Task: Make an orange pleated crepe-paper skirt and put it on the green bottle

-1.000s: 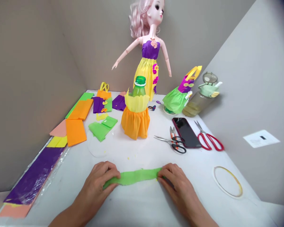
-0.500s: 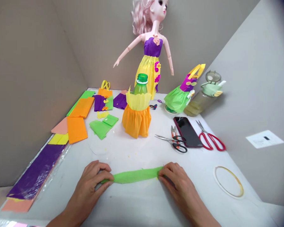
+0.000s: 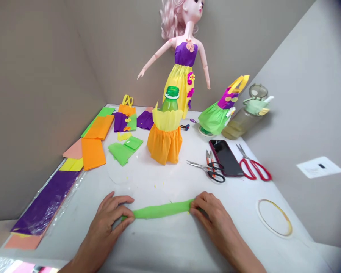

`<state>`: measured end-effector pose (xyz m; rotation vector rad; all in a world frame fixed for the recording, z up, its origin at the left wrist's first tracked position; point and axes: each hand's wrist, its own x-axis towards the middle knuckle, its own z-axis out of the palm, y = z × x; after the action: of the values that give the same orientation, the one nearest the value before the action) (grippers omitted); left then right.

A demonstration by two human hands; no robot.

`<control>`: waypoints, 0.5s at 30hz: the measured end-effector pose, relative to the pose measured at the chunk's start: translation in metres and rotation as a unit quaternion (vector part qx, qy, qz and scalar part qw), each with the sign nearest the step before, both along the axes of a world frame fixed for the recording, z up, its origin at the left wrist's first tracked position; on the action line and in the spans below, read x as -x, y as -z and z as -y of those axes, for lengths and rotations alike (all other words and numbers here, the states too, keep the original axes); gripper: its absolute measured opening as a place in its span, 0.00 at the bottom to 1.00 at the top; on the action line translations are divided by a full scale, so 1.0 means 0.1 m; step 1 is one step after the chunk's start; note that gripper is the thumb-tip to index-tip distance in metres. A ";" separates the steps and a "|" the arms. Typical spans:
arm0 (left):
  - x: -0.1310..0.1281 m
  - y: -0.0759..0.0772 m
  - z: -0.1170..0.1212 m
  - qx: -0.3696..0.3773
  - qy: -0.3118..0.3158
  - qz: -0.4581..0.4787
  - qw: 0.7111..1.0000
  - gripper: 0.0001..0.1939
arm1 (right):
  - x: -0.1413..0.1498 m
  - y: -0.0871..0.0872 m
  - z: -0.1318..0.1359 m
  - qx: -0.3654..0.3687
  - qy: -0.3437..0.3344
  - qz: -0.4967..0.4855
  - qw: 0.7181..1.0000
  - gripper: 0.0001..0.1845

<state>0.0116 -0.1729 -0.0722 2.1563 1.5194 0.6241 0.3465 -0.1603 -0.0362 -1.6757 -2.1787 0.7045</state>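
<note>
A narrow strip of green crepe paper (image 3: pixel 161 211) stretches nearly level across the near part of the white table (image 3: pixel 147 246). Its left end is pinched between the thumb and index finger of my left hand (image 3: pixel 112 217), whose other fingers are raised and curled. My right hand (image 3: pixel 211 212) pinches the right end, fingertips close to the tabletop. Beyond the strip stands a green bottle (image 3: pixel 172 99) wrapped in a yellow paper top (image 3: pixel 167 120) and a gathered orange paper skirt (image 3: pixel 165 146).
At right lie black-handled scissors (image 3: pixel 206 169), thread snips, a phone (image 3: pixel 226 157), red-handled scissors (image 3: pixel 252 167) and a ring of tape (image 3: pixel 275 218). Folded coloured papers (image 3: pixel 93 153) line the left. Behind stand a dressed doll (image 3: pixel 184 60), a small paper dress (image 3: pixel 216 117) and a water bottle (image 3: pixel 244 117).
The view has shifted slightly. My left index finger has closed a little lower on the strip's end, and the strip looks slightly narrower. Both hands stay almost in place.
</note>
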 end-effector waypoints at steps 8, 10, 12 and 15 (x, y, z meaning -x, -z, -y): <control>-0.05 -0.04 0.01 -0.008 -0.012 -0.002 1.000 0.08 | 0.03 -0.01 -0.02 -0.002 -0.002 0.031 1.000 0.11; -0.07 -0.05 0.02 -0.004 -0.013 -0.003 1.000 0.08 | 0.04 -0.04 -0.03 0.006 -0.002 0.047 0.999 0.10; -0.08 -0.08 0.02 0.002 -0.013 -0.003 1.000 0.08 | 0.05 -0.07 -0.05 0.011 -0.005 0.071 0.997 0.10; -0.10 -0.12 0.02 0.010 -0.006 -0.004 1.000 0.09 | 0.07 -0.13 -0.09 0.015 -0.015 0.114 0.993 0.10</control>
<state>0.0216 -0.1744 -0.0606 2.1390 1.5368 0.6028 0.3395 -0.1513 -0.0228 -1.8201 -2.3622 0.5816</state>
